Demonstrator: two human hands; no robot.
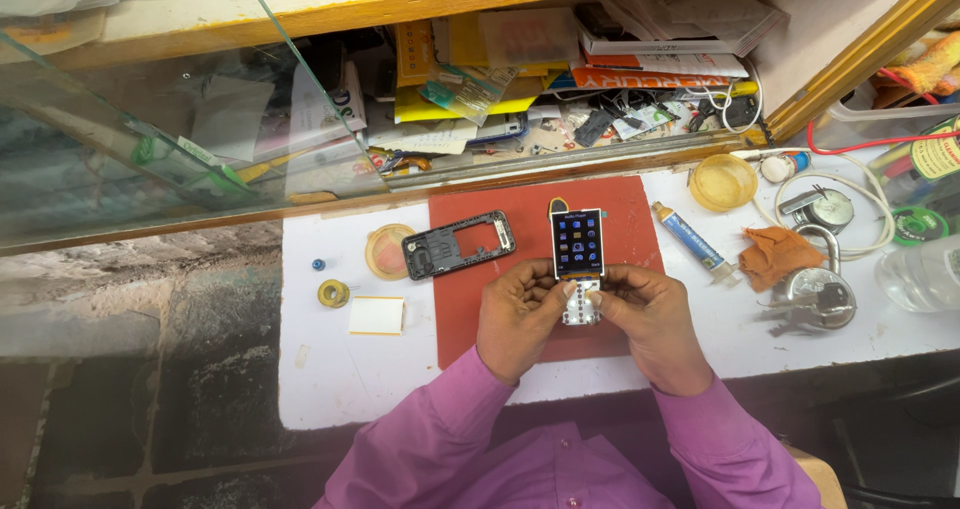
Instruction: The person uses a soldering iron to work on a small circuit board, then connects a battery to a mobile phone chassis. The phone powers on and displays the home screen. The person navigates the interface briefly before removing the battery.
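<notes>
A small bar phone (578,244) without its casing is held upright over the red mat (620,209), its screen lit with coloured icons. My left hand (517,314) grips its lower left side, thumb on the bare keypad (581,307). My right hand (650,319) grips the lower right side, thumb also on the keypad. The phone's black plastic frame (458,244) lies on the mat's left edge, apart from both hands.
On the white worktop (340,369): a round yellow lid (388,251), solder roll (333,293), white card (377,315), blue bead (318,265), glue tube (692,237), yellow dish (722,182), orange cloth (778,254), padlock with keys (815,294), white cable. A cluttered shelf sits behind, a glass pane at left.
</notes>
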